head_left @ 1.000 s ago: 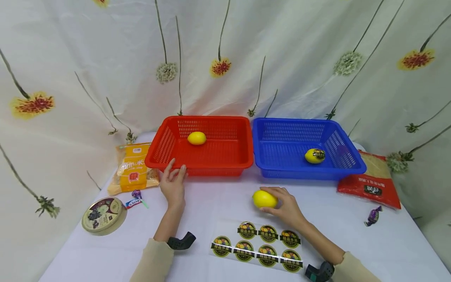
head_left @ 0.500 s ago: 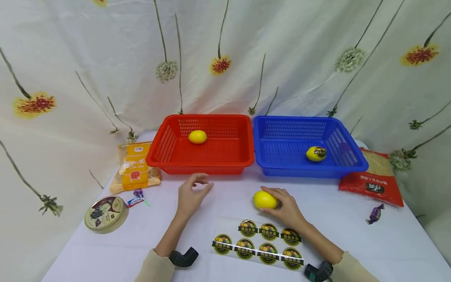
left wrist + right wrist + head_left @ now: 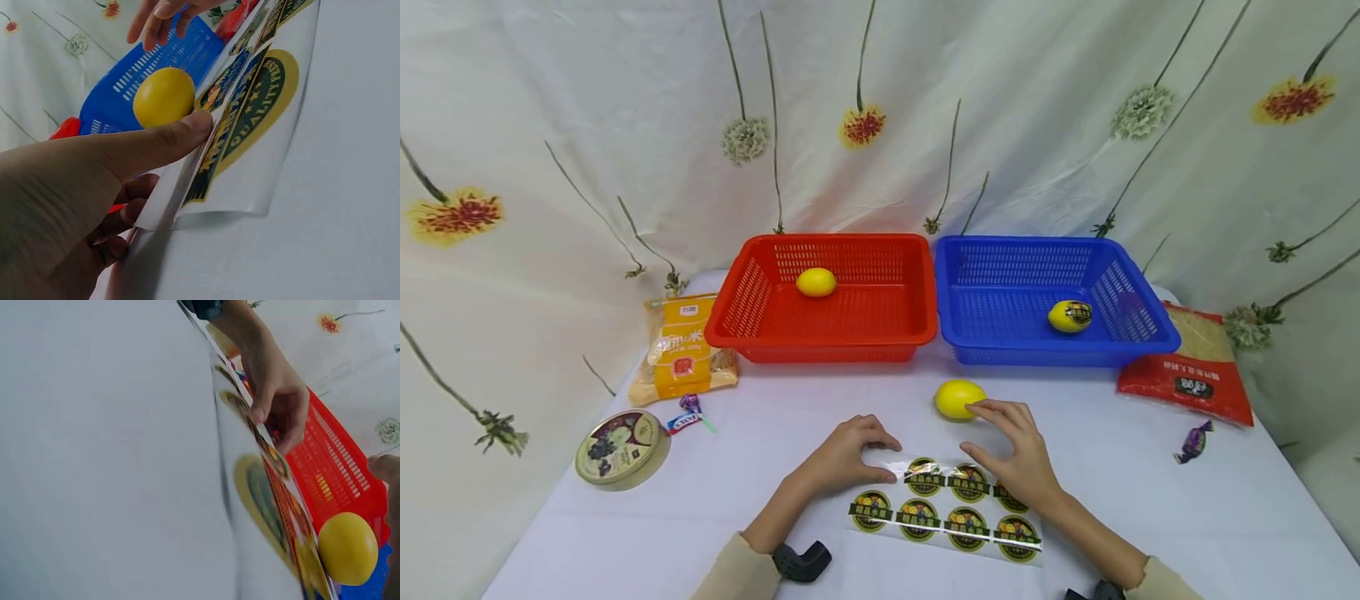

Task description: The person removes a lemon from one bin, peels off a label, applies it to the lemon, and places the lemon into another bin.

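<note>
**Both hands at the sticker sheet**

The left hand (image 3: 842, 454) pinches the sticker sheet's (image 3: 946, 517) far-left corner, lifting it off the counter (image 3: 625, 533). The right hand (image 3: 1018, 454) hovers with relaxed, empty fingers over the sheet's far edge, just near of the loose lemon (image 3: 958, 398).

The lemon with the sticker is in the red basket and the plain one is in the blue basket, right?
Not quite, you swapped them. The head view shows the lemon with the sticker lying in the blue basket, and the plain lemon in the red basket.
</note>
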